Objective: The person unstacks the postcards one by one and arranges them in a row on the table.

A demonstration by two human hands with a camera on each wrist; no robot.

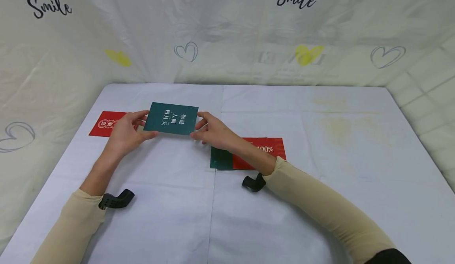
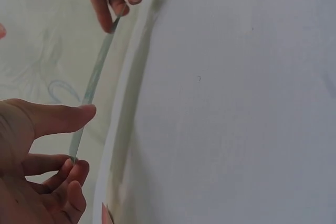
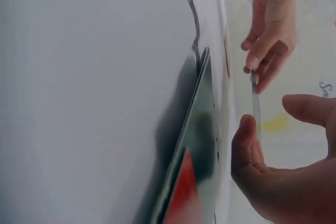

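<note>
Above the white cloth-covered table (image 1: pixel 320 216), at nine o'clock from the head view's middle, holding up a flat dark-green rectangular card with white characters (image 1: pixel 170 118): pinched at its nine o'clock end by the left hand (image 1: pixel 126 134), at its three o'clock end by the right hand (image 1: pixel 215 131). Looks like a two-handed holding or positioning step; probably calls next for keeping both grips even and the card level. At nine o'clock from the left hand, note a red rectangular card (image 1: pixel 98 128); at four o'clock from the right, overlapping green and red cards (image 1: pixel 264 142).
</note>
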